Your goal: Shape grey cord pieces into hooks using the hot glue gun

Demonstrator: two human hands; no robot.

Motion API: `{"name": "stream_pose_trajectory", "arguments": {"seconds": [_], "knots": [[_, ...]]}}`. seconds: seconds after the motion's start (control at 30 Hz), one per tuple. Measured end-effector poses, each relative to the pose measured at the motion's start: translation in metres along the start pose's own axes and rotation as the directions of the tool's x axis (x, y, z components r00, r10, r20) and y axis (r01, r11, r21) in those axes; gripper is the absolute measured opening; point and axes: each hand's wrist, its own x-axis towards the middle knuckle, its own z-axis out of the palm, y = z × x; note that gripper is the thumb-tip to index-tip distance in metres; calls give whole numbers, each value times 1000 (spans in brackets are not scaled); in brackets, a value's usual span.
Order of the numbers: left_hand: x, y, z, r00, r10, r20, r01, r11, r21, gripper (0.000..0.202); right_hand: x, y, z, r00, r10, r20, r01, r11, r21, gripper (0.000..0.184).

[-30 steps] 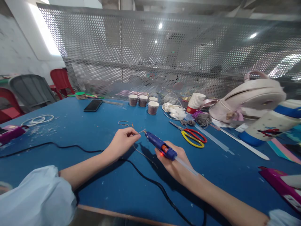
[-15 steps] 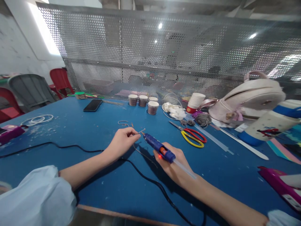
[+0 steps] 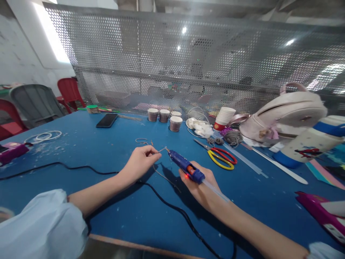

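My left hand [image 3: 144, 160] is closed in a pinch on a thin greyish cord [image 3: 167, 177], whose short end pokes out past the fingertips. The rest of the cord trails over the blue table, partly hidden behind the hand. My right hand [image 3: 201, 185] is wrapped round a blue glue gun [image 3: 181, 161] with a small red light lit. A clear glue stick [image 3: 215, 189] sticks out of its back. The gun's nozzle points up and left, at or very near the cord's tip; whether they touch I cannot tell.
Red-and-yellow scissors [image 3: 221, 158] lie right of the glue gun. A black cable [image 3: 172, 205] crosses the table below my hands. Several small cups [image 3: 175, 123], a phone [image 3: 106, 120], yarn [image 3: 233, 137], a bag [image 3: 285, 113] and a bottle [image 3: 304, 144] stand or lie farther back.
My right hand has shifted the glue gun slightly to the right, so its nozzle is farther from my left fingertips, near the cord's end. My left hand has hardly moved.
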Motion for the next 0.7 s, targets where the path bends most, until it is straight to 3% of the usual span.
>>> {"name": "stream_pose_trajectory", "arguments": {"seconds": [0.17,0.7], "knots": [[-1,0,-1,1000,17,7,-17,1000,0,20,-1,-1,1,998,-42,48,41,999,14,14],[0,1,0,1000,9,-6,-9,1000,-30,19,-1,-1,2,999,-42,4,42,998,42,13]]}}
